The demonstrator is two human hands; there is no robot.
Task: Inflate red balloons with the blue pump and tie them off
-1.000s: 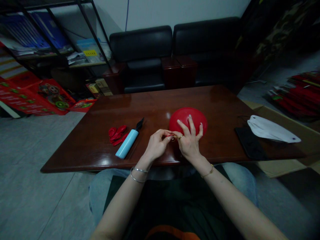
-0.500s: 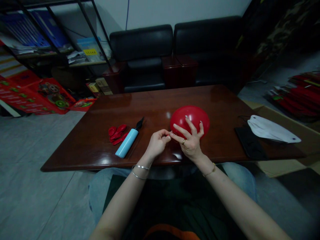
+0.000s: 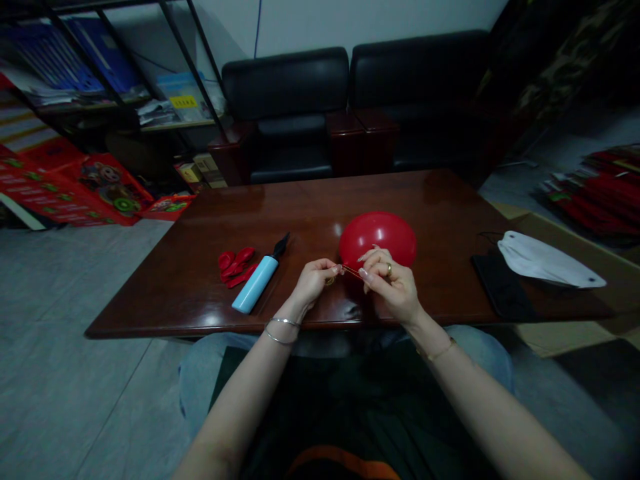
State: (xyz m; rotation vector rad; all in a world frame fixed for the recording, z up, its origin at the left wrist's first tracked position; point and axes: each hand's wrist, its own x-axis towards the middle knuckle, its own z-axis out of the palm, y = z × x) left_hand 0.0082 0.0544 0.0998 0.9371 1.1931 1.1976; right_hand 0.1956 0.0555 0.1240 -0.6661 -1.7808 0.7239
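Note:
An inflated red balloon (image 3: 377, 233) rests on the table behind my hands, its neck toward my left hand. My left hand (image 3: 316, 280) is closed, thumb and forefinger pinching at the balloon's neck, which the fingertips mostly hide. Between the two hands run thin orange-red strands (image 3: 353, 272), pulled taut, looking like a stretched rubber band. Their other end is pinched by my right hand (image 3: 393, 280), closed in front of the balloon. Left of my hands lie a light-blue hand pump (image 3: 256, 285) with a black nozzle and several deflated red balloons (image 3: 234, 265).
The brown wooden table (image 3: 190, 300) has a white face mask (image 3: 547, 260) and a black flat object (image 3: 500, 290) at its right end. Beyond are black sofas (image 3: 290, 83). A cardboard box (image 3: 565, 233) stands to the right; red boxes (image 3: 110, 190) sit on the left floor.
My right hand's spread fingers have left the balloon's surface and drawn together. They now pull thin strands rightward from the neck. My left hand keeps its place.

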